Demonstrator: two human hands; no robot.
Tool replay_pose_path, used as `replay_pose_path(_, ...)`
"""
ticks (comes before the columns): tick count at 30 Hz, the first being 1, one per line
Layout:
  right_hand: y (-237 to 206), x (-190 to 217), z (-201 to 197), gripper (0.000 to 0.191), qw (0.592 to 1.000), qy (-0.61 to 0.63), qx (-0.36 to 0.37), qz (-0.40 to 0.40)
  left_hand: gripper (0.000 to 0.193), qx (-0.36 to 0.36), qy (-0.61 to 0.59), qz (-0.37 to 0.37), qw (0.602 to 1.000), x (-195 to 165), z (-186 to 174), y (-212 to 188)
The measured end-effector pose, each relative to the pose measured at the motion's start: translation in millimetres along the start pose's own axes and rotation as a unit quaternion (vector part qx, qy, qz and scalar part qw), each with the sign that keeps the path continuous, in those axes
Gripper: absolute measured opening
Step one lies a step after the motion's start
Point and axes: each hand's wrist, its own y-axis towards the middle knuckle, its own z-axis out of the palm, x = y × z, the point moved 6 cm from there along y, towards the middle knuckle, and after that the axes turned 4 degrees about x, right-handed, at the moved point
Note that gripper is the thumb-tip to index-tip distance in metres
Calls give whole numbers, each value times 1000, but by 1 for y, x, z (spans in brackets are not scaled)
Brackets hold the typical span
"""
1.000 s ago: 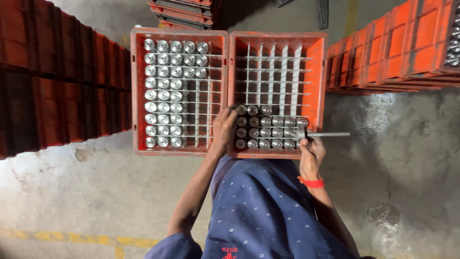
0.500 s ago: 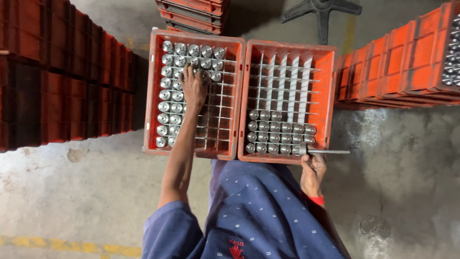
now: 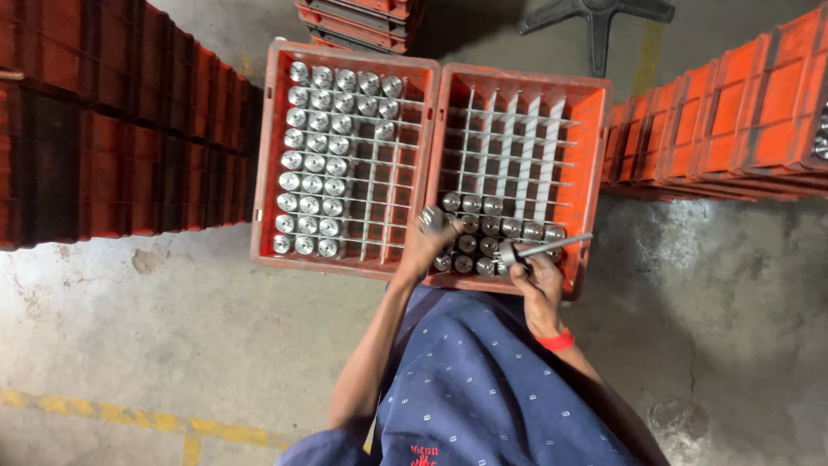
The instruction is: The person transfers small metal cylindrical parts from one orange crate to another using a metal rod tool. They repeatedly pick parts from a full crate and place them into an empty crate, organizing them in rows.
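Two orange plastic crates with grid dividers stand side by side on the floor in front of me. The left crate (image 3: 269,155) holds several shiny metal cylinders in its left and top cells. The right crate (image 3: 595,147) has cylinders only in its near rows. My left hand (image 3: 429,242) grips one metal cylinder (image 3: 430,218) over the near left corner of the right crate. My right hand (image 3: 533,274) holds a thin metal rod tool (image 3: 552,248) lying across the near right cells of that crate.
Stacks of dark red crates (image 3: 103,129) line the left side. More orange crates (image 3: 733,112) are stacked at the right. Another crate stack (image 3: 362,22) and a black chair base (image 3: 599,17) lie beyond. A yellow floor line (image 3: 129,416) runs near me.
My left hand has come back from the left crate to the right crate, now with a cylinder in it. My right hand stays at the near right with the rod.
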Motion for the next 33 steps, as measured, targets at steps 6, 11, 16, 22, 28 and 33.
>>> replay_pose_path(6,1,47,38,45,994,-13,108,-23,26,-37,307,78,948,-2,41,-75)
replay_pose_path(11,-7,57,39,51,977,-100,178,-62,25,-25,377,38,925,8,62,-86)
replay_pose_path(16,-10,35,8,54,967,-114,223,-50,36,38,401,34,914,19,81,-83)
replay_pose_path(22,15,6,-57,42,981,-95,167,7,61,123,350,81,925,29,94,-67)
replay_pose_path(28,21,25,-122,26,997,8,-60,-47,68,98,489,131,857,51,91,5)
replay_pose_path(33,7,21,-123,28,994,16,-97,-46,76,105,594,303,737,57,118,32)
